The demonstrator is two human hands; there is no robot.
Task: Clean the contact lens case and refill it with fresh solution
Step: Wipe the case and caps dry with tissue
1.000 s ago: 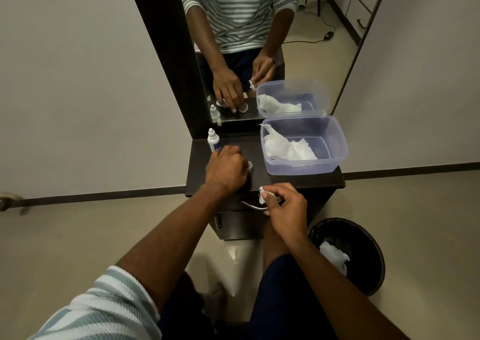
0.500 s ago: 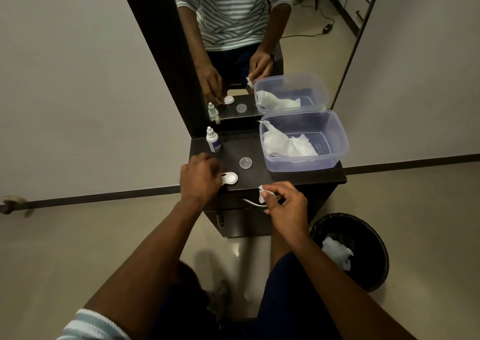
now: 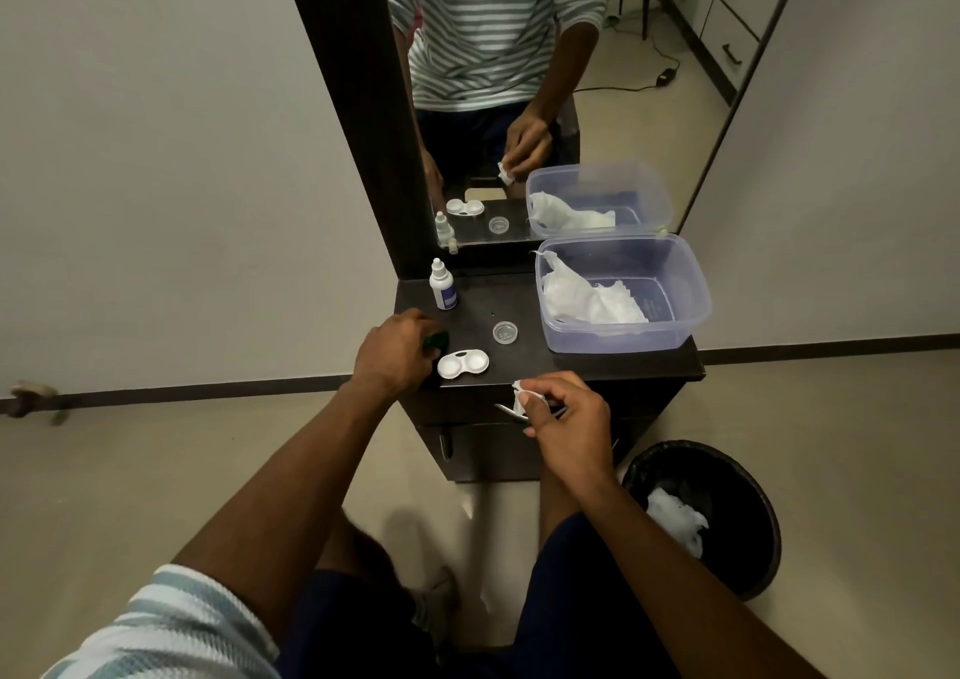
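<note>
Contact lens case [image 3: 463,363] sits on the dark cabinet top [image 3: 524,309], near its front edge, both wells uncapped and facing up. It lies just at 3 o'clock of the left hand [image 3: 396,356], close to the knuckles; can't tell if skin touches it. Left hand fingers are curled round a small green cap [image 3: 435,339], only partly visible past the fingers. Right hand [image 3: 569,421] hovers off the front edge of the cabinet, at about 5 o'clock from the case and apart from it, thumb and fingers pinching a crumpled bit of white tissue [image 3: 521,393].

Case look: white, two round shallow wells joined side by side, long axis roughly left-right, slightly tilted up to the right. Liquid inside: can't tell.

A clear round cap [image 3: 505,333] lies open side up at 1 o'clock from the case, well apart from both hands. Small white dropper bottle [image 3: 442,285] with a blue label stands upright at 11 o'clock from the case, near the mirror [image 3: 545,81].

Containers: clear plastic tub [image 3: 680,330] at the cabinet's right end holds loose white tissues [image 3: 587,299]. Black bin [image 3: 748,548] on the floor at 5 o'clock holds a wad of used tissue [image 3: 675,520].
</note>
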